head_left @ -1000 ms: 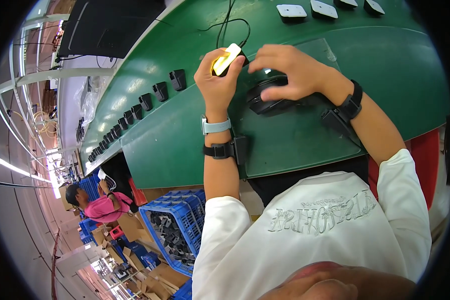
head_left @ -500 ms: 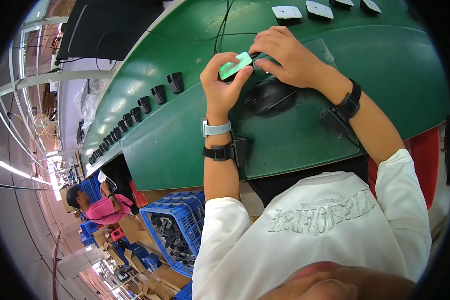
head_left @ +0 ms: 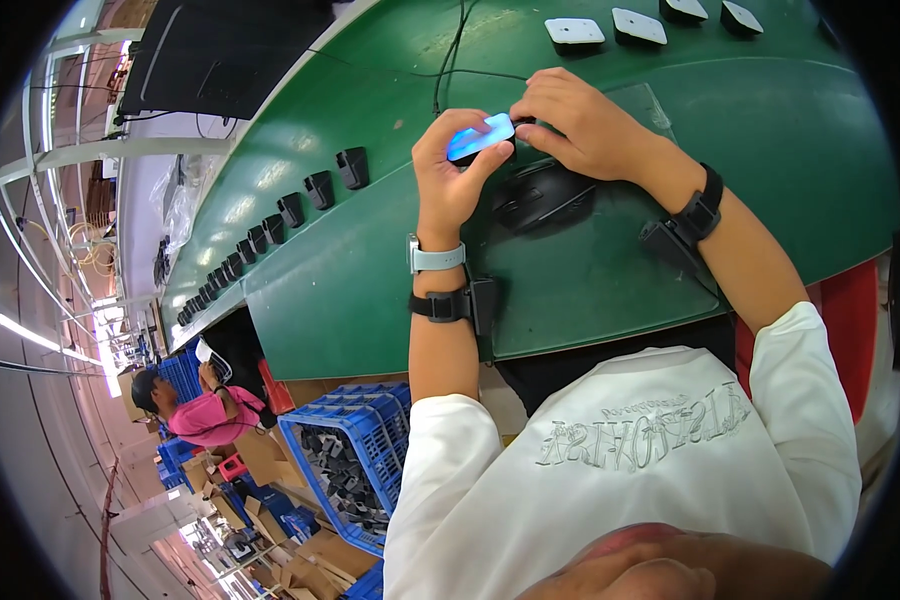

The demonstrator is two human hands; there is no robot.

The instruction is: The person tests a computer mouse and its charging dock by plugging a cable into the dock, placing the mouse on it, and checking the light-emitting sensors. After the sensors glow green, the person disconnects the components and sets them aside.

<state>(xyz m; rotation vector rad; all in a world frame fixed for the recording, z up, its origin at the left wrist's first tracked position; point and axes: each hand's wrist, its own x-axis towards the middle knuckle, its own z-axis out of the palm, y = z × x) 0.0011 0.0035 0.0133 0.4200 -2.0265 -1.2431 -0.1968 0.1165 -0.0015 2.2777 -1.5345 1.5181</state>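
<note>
Between the thumb and fingers of my left hand [head_left: 445,175] is a small black device with a rounded rectangular top [head_left: 477,142], which glows blue. My right hand [head_left: 590,125] is closed at the device's right end, its fingertips pinching the end of a thin black cable [head_left: 480,71]. Whether the plug sits fully in the device is hidden by the fingers. Just below both hands, a black rounded object like a computer mouse [head_left: 545,196] lies on the green table [head_left: 360,300].
A line of black devices [head_left: 352,168] runs along the table's left side. Several white-topped devices [head_left: 575,32] stand at the far edge. A blue crate [head_left: 390,430] of black parts is below the table at left. Further off is a person in pink [head_left: 215,415].
The light on the device has turned from green to blue. Both hands, with the device and cable end, have shifted slightly to the right and nearer.
</note>
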